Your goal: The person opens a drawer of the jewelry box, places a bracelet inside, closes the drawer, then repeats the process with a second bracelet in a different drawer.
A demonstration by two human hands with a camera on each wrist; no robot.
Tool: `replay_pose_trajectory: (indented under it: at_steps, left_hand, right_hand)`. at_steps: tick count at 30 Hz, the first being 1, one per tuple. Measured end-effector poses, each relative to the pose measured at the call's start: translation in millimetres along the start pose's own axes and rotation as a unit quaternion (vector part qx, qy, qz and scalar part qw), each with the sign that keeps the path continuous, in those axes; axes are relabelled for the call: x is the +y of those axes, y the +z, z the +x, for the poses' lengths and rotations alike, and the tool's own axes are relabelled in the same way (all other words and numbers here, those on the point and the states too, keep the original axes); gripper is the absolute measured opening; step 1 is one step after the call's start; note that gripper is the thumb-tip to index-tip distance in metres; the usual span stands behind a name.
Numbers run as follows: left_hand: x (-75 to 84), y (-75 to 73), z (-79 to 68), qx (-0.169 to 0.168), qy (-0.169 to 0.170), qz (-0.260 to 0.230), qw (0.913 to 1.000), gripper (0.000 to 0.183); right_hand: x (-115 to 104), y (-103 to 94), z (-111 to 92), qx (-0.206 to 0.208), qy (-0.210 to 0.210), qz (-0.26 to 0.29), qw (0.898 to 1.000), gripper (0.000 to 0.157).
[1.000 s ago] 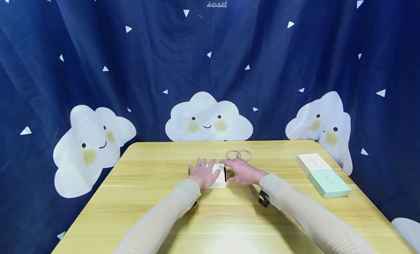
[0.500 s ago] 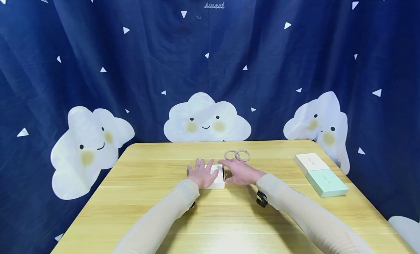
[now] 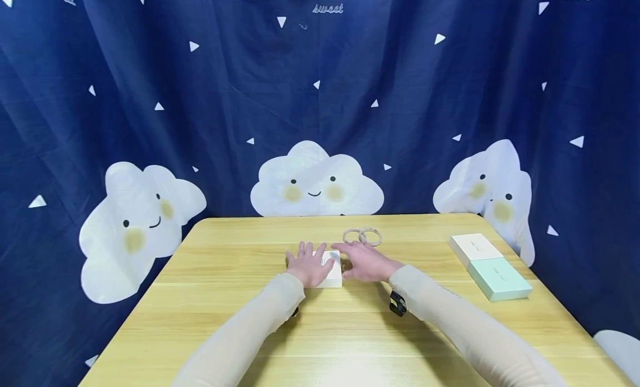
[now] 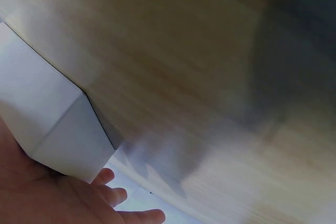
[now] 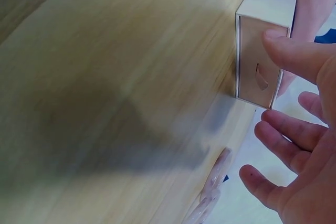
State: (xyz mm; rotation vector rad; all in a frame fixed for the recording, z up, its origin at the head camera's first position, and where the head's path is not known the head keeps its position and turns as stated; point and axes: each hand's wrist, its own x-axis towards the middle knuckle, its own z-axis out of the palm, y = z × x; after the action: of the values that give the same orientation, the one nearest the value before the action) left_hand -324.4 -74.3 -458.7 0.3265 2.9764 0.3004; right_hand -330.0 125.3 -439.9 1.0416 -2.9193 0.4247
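Observation:
In the head view, a small white drawer box [image 3: 331,271] lies on the wooden table. My left hand [image 3: 309,266] rests flat over its top with the fingers spread, hiding its left part. At the box's right end is my right hand [image 3: 367,263], fingers extended and apart. The right wrist view shows the tan drawer front [image 5: 251,61] with a small ribbon tab, sitting flush within the white sleeve. My right thumb [image 5: 299,53] is up against that front, near its edge. In the left wrist view, the box's pale side [image 4: 73,135] shows beside my left palm.
Two overlapping pale bangles [image 3: 370,237] lie just behind my right hand. At the table's right side, a white box [image 3: 477,247] sits against a mint green box [image 3: 501,277]. A dark blue curtain [image 3: 320,87] with clouds hangs behind the table [image 3: 225,320].
The drawer has slid leftward into its sleeve, and the dark gap at the box's right end has closed. My right hand moved slightly left with it; my left hand stays on the box.

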Motion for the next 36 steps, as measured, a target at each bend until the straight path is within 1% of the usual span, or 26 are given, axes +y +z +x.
replay_pose_trajectory:
  at_steps: [2, 5, 10, 14, 18, 21, 23, 25, 30, 33, 36]
  left_hand:
    - [1.3, -2.3, -3.1, 0.007, 0.003, -0.002, 1.0000, 0.068]
    - [2.3, -3.7, -5.3, 0.005, 0.002, 0.001, 1.0000, 0.068]
    - [2.8, -2.1, -4.1, 0.006, 0.001, 0.002, 1.0000, 0.069]
    - [2.5, 0.7, -1.3, 0.008, 0.000, 0.000, 1.0000, 0.068]
    - [-1.3, 6.2, 6.5, 0.005, -0.005, 0.012, 0.9999, 0.069]
    - [-3.9, 9.1, 10.4, 0.000, -0.009, 0.028, 0.9996, 0.071]
    - [-3.5, 7.6, 10.3, 0.002, -0.008, 0.034, 0.9994, 0.071]
    - [-3.2, 5.2, 9.1, 0.006, -0.004, 0.032, 0.9995, 0.071]
    - [-3.1, -1.8, 4.2, 0.011, 0.014, 0.003, 0.9998, 0.072]
    - [-3.6, -5.7, 3.0, 0.013, 0.026, -0.007, 0.9996, 0.072]
    - [-4.0, -8.0, 4.8, 0.026, 0.040, -0.005, 0.9988, 0.074]
  right_hand:
    - [-1, -0.7, 0, 0.001, 0.000, 0.004, 1.000, 0.083]
    - [-1, -1.6, -1, 0.001, -0.003, 0.005, 1.000, 0.082]
    - [0, -2.9, -4, 0.002, -0.006, 0.006, 1.000, 0.081]
    - [1, -3.7, -6, 0.006, -0.014, 0.008, 1.000, 0.079]
    - [1, -5.1, -6, 0.006, -0.024, 0.006, 1.000, 0.080]
    - [1, -6.4, -5, -0.001, -0.020, 0.009, 1.000, 0.082]
    - [1, -8.5, -5, -0.007, -0.012, 0.012, 1.000, 0.085]
    - [1, -9.9, -5, -0.016, -0.006, 0.020, 1.000, 0.087]
    - [0, -11.7, -6, -0.031, 0.002, 0.036, 0.999, 0.092]
    - [-1, -11.3, -7, -0.032, 0.003, 0.035, 0.999, 0.092]
    - [-1, -10.2, -7, -0.027, 0.000, 0.028, 0.999, 0.092]
